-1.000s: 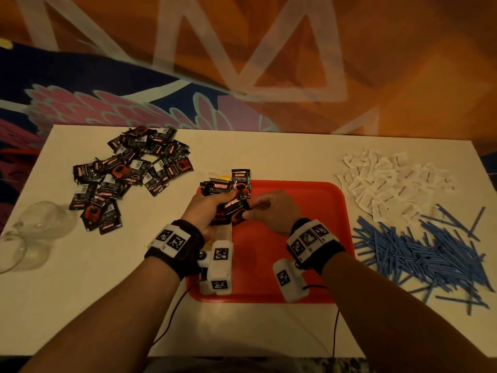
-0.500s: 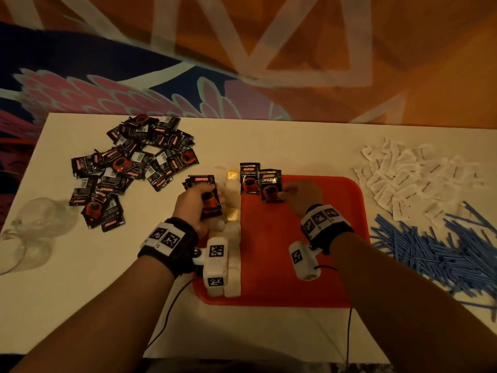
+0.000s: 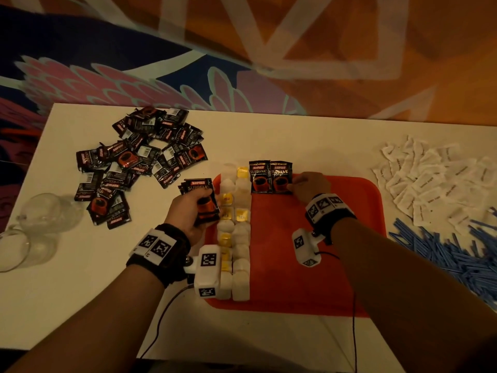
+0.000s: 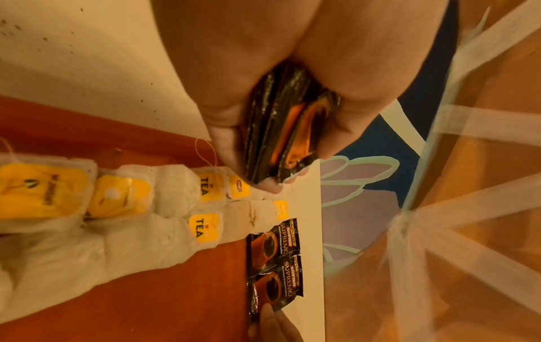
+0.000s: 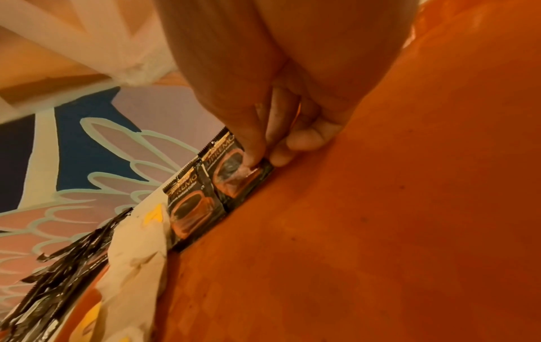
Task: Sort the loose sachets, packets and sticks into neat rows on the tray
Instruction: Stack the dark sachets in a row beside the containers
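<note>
Coffee sachet [image 3: 281, 177] now flat beside first [image 3: 259, 176] on tray [image 3: 309, 265] | right hand [image 3: 312, 185] still pinching it | left hand [image 3: 189, 211] grips stack [image 3: 200, 196] as before

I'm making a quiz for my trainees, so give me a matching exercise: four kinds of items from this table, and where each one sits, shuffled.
Things:
1. tea bags
2. blue sticks
3. white sachets
4. stack of coffee packets

Places:
A. held in the left hand
B. rows along the left side of the red tray
C. heap at the table's far right
D. heap at the right, nearer the person

Pairs: 1-B, 2-D, 3-C, 4-A
</note>
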